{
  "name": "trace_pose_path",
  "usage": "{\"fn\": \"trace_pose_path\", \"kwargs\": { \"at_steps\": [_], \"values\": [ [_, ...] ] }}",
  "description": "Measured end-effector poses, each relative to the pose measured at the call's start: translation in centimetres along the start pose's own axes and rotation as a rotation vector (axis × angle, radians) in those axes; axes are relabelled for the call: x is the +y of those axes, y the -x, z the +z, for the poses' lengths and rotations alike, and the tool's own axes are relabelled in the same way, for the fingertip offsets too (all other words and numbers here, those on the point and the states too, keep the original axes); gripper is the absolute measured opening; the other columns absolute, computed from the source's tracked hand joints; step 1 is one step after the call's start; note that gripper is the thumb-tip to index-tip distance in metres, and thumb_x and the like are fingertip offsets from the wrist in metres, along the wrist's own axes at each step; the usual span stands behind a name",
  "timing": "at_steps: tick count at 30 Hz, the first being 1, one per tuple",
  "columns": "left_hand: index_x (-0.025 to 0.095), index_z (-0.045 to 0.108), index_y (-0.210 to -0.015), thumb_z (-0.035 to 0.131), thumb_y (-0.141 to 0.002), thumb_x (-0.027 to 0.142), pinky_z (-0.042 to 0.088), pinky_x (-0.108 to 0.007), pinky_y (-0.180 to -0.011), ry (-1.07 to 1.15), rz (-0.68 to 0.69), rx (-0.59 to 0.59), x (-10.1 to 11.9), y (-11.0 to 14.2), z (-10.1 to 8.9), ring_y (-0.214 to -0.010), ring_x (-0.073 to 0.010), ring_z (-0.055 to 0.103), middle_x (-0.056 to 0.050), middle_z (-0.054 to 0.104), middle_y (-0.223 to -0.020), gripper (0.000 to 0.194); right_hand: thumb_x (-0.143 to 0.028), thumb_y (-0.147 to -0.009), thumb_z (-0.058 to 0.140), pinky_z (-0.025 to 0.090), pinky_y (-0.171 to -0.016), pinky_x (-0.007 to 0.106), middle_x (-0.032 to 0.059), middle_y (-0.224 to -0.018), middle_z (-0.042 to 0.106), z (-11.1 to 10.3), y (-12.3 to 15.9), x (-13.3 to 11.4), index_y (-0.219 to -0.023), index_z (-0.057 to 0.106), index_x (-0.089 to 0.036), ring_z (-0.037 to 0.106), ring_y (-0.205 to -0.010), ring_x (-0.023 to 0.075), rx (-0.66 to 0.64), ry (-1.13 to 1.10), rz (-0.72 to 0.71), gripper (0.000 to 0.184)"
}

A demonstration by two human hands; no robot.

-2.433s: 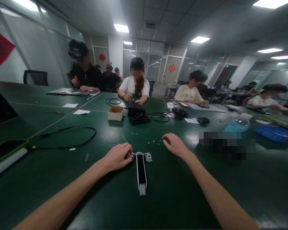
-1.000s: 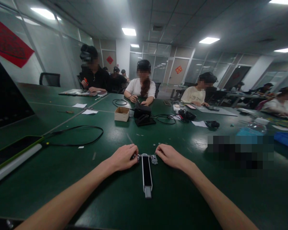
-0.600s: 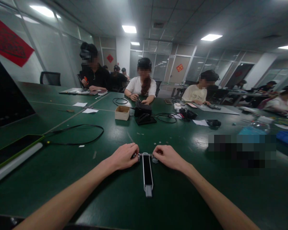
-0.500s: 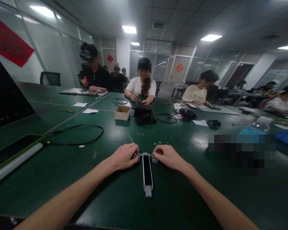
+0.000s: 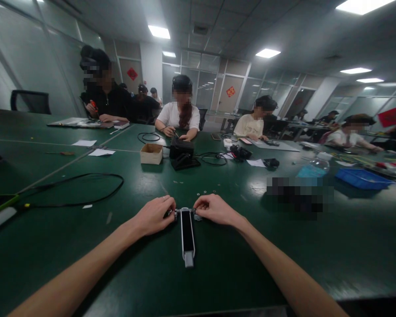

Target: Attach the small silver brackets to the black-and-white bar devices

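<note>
At the left a black cable point(image 5: 119, 185) lies in a loop on the green table point(image 5: 86, 246), with a small white scrap point(image 5: 87, 206) near it. Next comes my left hand point(image 5: 155, 215): its fingers are bent and closed, and they grip, as I judge, the left metal end point(image 5: 176, 214) of the narrow device point(image 5: 187, 231). This device lies flat between my two hands, its black face upward and its grey tip point(image 5: 189, 259) pointing toward me. If my left fingers loosen while the other side is being pressed, I think the whole device could turn or slide, because nothing else that I see fixes it. On its right side is a metal plate point(image 5: 198, 217), and there my right hand point(image 5: 215, 208) touches with the fingertips bent together (whether they pinch it or only rest on it, I cannot tell). Just beyond these fingers lie small rings point(image 5: 205, 192); a careless movement of my knuckles could scatter them, and such little pieces are easily lost. Farther to the right are a bottle point(image 5: 313, 168) and a blue tray point(image 5: 359, 182), well apart from my hands.
</note>
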State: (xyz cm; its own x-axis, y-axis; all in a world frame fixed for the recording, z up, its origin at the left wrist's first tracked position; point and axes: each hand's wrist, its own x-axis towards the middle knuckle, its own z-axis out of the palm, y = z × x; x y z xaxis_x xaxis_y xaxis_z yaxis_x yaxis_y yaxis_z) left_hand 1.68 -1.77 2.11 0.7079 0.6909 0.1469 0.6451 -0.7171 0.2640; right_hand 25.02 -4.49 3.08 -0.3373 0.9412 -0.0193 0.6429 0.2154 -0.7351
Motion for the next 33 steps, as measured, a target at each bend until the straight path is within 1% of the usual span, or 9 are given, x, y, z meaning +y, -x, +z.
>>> {"fn": "trace_pose_path", "kwargs": {
  "at_steps": [5, 9, 14, 24, 30, 33],
  "values": [
    [0.018, 0.052, -0.086, 0.046, -0.083, 0.024, 0.042, -0.030, -0.067, -0.011, 0.020, 0.012, -0.15, -0.06, 0.23, -0.077, -0.0196, 0.057, -0.004, 0.059, -0.086, 0.010, -0.019, -0.076, 0.058, 0.048, -0.065, 0.023, 0.0027, -0.078, 0.068, -0.16, 0.03, -0.19, -0.084, 0.069, -0.015, 0.062, -0.071, 0.0127, 0.010, 0.040, -0.029, 0.014],
    [0.018, 0.052, -0.087, 0.045, -0.084, 0.025, 0.042, -0.030, -0.067, -0.010, 0.007, 0.006, -0.08, -0.06, 0.11, -0.077, -0.0194, 0.057, -0.005, 0.060, -0.086, 0.010, -0.019, -0.076, 0.059, 0.048, -0.067, 0.023, 0.0028, -0.079, 0.068, -0.30, 0.06, -0.31, -0.083, 0.069, -0.015, 0.062, -0.071, 0.0124, 0.008, -0.001, -0.028, 0.013],
    [0.018, 0.053, -0.088, 0.045, -0.085, 0.026, 0.043, -0.030, -0.068, 0.008, 0.001, -0.002, -0.19, -0.01, 0.11, -0.077, -0.0187, 0.056, -0.004, 0.059, -0.087, 0.012, -0.021, -0.077, 0.060, 0.049, -0.069, 0.024, 0.0039, -0.083, 0.069, -0.32, 0.03, 0.03, -0.087, 0.068, -0.014, 0.063, -0.073, 0.0127, -0.004, -0.073, -0.016, 0.015],
    [0.017, 0.053, -0.088, 0.044, -0.085, 0.027, 0.043, -0.031, -0.068, 0.030, 0.008, -0.006, -0.26, 0.02, 0.10, -0.076, -0.0187, 0.056, -0.005, 0.059, -0.087, 0.014, -0.019, -0.081, 0.059, 0.049, -0.070, 0.024, 0.0029, -0.085, 0.068, -0.13, 0.03, -0.32, -0.089, 0.068, -0.015, 0.063, -0.076, 0.0124, -0.007, -0.030, -0.024, 0.012],
    [0.018, 0.053, -0.088, 0.044, -0.085, 0.026, 0.043, -0.030, -0.067, 0.025, 0.010, 0.000, -0.29, 0.01, 0.13, -0.076, -0.0188, 0.056, -0.004, 0.059, -0.086, 0.012, -0.020, -0.083, 0.059, 0.048, -0.072, 0.025, 0.0020, -0.087, 0.068, -0.13, 0.19, -0.13, -0.092, 0.067, -0.017, 0.063, -0.079, 0.0122, 0.039, 0.031, -0.111, 0.012],
    [0.018, 0.052, -0.088, 0.045, -0.085, 0.026, 0.043, -0.031, -0.068, 0.028, 0.017, 0.001, -0.37, -0.02, 0.23, -0.076, -0.0188, 0.055, -0.004, 0.058, -0.086, 0.011, -0.020, -0.083, 0.060, 0.048, -0.073, 0.025, 0.0018, -0.088, 0.068, -0.14, 0.28, -0.20, -0.092, 0.067, -0.017, 0.062, -0.079, 0.0119, 0.040, 0.067, -0.136, 0.012]
  ]
}}
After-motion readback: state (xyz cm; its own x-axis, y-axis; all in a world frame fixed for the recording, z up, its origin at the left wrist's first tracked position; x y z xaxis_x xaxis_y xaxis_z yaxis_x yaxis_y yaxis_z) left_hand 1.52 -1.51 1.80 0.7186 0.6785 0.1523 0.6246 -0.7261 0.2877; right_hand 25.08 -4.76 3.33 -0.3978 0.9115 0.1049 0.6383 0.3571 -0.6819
